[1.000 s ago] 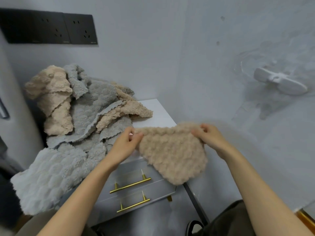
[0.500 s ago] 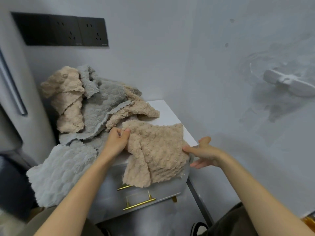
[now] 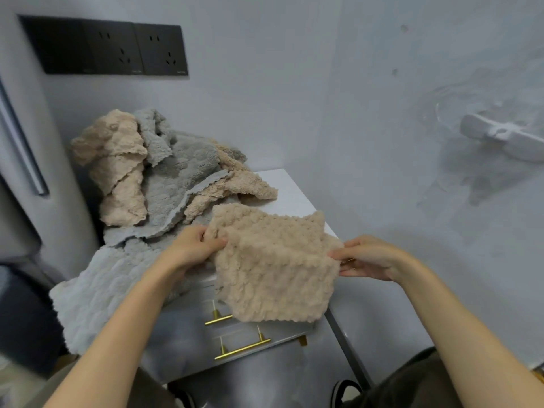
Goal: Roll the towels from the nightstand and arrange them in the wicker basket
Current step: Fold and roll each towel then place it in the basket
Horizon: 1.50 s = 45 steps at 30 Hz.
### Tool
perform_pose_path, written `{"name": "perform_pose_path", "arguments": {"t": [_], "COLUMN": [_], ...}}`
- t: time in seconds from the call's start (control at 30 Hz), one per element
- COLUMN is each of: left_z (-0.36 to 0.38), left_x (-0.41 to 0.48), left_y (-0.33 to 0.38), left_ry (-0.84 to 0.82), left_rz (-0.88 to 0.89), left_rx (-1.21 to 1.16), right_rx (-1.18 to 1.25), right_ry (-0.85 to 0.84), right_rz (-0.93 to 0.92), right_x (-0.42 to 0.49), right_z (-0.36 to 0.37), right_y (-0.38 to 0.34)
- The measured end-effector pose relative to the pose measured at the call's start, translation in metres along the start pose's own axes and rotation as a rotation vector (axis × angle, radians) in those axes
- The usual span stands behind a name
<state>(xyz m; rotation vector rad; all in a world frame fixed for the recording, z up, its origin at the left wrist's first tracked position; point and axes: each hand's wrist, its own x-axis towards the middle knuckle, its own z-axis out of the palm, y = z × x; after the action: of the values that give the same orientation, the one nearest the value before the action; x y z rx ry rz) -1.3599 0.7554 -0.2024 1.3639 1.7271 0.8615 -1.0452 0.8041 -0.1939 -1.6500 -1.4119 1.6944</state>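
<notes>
A beige fluffy towel (image 3: 273,266) hangs folded over the front edge of the white nightstand (image 3: 294,189), covering part of the upper drawer. My left hand (image 3: 197,245) pinches its left edge. At the towel's right edge my right hand (image 3: 368,257) pinches the cloth between thumb and fingers. Behind them lies a heap of grey and beige towels (image 3: 153,178), with one pale grey towel (image 3: 97,290) drooping off the left side. No wicker basket is in view.
Two drawers with gold handles (image 3: 241,347) face me below the towel. Black wall sockets (image 3: 117,48) sit on the wall above the heap. A white fitting (image 3: 506,136) sticks out of the right wall. A shoe (image 3: 344,390) shows at the bottom.
The beige towel was held up spread, then laid on the nightstand; now both hands hold its side edges and it lies folded flatter over the front edge. My right hand has taken hold again.
</notes>
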Motion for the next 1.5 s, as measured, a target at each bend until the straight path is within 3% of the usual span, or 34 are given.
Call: {"name": "perform_pose_path", "arguments": {"t": [0.2,0.33,0.4,0.47,0.57,0.67,0.9,1.0,1.13,1.3,1.5], "left_z": [-0.012,-0.008,-0.012,-0.018,-0.024,-0.02,-0.015,-0.014,-0.008,0.001,0.012], "left_x": [0.002,0.005,0.003,0.001,-0.004,-0.008,-0.004,-0.004,-0.002,0.016,0.042], "left_y": [0.001,0.006,0.01,0.011,0.01,0.01,0.011,0.018,0.026,0.023,0.011], "left_ry": [0.269,0.357,0.317,0.176,0.048,0.174,0.444,0.406,0.284,0.339,0.414], "left_rz": [0.074,0.036,-0.011,-0.028,0.073,0.235,0.332,0.357,0.355,0.321,0.276], "left_rx": [-0.167,-0.296,-0.365,-0.42,-0.343,-0.152,-0.033,-0.113,-0.327,-0.156,0.428], "right_rx": [0.142,0.267,0.306,0.339,0.316,0.193,-0.138,-0.131,0.079,0.002,-0.154], "right_ry": [0.232,0.286,0.269,0.199,0.215,0.438,0.633,0.711,0.678,0.718,0.732], "right_rz": [-0.278,-0.351,-0.367,-0.378,-0.424,-0.496,-0.744,-0.793,-0.805,-0.753,-0.593], "right_x": [-0.002,0.001,0.002,0.0,-0.001,0.001,-0.002,-0.001,-0.003,0.007,0.04], "right_z": [-0.012,-0.01,-0.01,-0.011,-0.012,-0.011,-0.015,-0.017,-0.015,-0.011,-0.015], "right_y": [-0.005,-0.009,-0.009,-0.01,-0.009,-0.005,-0.005,-0.009,-0.016,-0.016,-0.015]}}
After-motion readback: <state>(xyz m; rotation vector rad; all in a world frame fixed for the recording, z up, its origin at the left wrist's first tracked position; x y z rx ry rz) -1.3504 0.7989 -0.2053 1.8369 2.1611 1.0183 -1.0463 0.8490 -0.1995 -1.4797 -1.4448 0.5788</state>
